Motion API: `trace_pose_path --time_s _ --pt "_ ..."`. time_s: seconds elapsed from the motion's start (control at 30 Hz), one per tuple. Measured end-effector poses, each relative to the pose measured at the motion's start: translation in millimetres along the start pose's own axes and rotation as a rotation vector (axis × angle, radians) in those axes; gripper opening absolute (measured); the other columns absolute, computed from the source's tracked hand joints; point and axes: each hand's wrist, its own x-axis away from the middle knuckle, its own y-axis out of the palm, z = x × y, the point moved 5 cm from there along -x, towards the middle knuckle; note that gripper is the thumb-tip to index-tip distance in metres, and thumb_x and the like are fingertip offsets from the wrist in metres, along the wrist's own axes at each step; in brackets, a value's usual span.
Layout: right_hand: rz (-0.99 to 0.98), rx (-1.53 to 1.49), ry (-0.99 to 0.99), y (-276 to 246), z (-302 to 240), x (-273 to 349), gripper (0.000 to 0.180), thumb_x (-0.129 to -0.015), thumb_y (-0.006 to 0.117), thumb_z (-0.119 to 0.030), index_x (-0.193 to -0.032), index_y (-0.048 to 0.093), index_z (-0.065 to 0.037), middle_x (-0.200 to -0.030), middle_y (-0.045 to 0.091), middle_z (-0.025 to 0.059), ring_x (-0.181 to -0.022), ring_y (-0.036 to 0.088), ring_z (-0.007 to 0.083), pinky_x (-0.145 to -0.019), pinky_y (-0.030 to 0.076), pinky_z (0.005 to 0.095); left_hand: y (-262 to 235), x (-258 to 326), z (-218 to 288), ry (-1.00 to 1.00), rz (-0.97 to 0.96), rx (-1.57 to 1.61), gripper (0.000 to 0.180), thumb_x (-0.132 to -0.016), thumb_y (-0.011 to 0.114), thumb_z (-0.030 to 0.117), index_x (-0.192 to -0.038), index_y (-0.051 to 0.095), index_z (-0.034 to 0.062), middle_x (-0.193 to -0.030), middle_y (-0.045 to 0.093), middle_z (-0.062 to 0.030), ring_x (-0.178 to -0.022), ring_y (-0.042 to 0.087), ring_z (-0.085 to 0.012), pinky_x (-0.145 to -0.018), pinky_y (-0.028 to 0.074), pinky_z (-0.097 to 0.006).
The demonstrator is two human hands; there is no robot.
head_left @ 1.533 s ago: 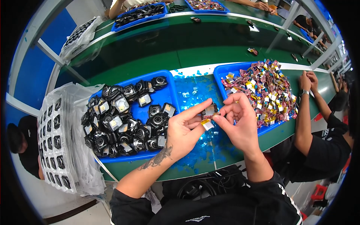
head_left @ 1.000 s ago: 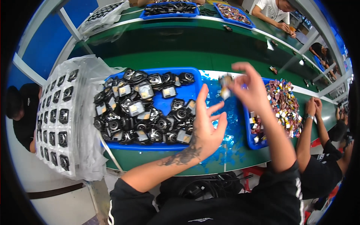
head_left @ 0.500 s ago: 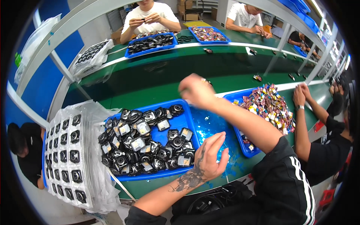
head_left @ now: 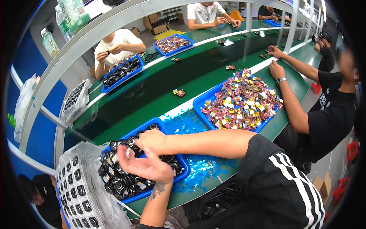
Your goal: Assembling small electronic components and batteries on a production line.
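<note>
My left hand (head_left: 146,166), with a tattooed wrist, is raised over the near blue tray (head_left: 185,168), palm up. Its fingers are curved and apart, with the thumb sticking up. Close behind it, my right hand (head_left: 153,141) reaches across from the right. Its fingertips point down at the parts and are partly hidden, so whether they pinch anything does not show. Heaped in the tray are black watch-like casings (head_left: 122,189), some with round centres and some with pale square faces. A silvery patch shows beside the left fingers; I cannot tell whether it is held.
White moulded trays of black casings (head_left: 78,191) stand at left in plastic film. Blue film scraps (head_left: 202,168) litter the green bench. A blue tray (head_left: 202,114) of small pink, yellow and white parts stands right. Small assemblies (head_left: 179,92) lie on the green belt (head_left: 148,99). Co-workers sit around.
My right hand has come back from over the belt to the black casings. My left hand has moved left over the tray. The view has swung right, and an assembly lies on the belt.
</note>
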Motion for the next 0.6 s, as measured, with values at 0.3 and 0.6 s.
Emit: trace_pose_path --time_s 0.3,0.6 --pt "0.333 -0.18 -0.009 -72 -5 91 0.023 -0.083 0.064 -0.009 -0.104 0.058 -0.002 -0.097 0.06 0.0168 -0.09 0.063 0.0364 -0.075 0.052 0.0455 37 14 -40 -0.902 -0.277 0.759 0.038 -0.103 0.048 0.019 -0.136 0.038 0.0015 -0.115 0.06 -0.0126 -0.105 0.06 -0.0188 -0.09 0.051 -0.032" --pt "0.27 0.39 0.655 -141 175 254 0.025 -0.072 0.079 -0.017 -0.091 0.071 -0.004 -0.086 0.065 0.0149 -0.085 0.064 0.0319 -0.078 0.051 0.0401 50 33 -37 -1.11 -0.634 0.724 0.025 -0.101 0.049 0.014 -0.122 0.045 0.0014 -0.107 0.064 -0.0182 -0.07 0.065 -0.0207 -0.061 0.051 -0.028"
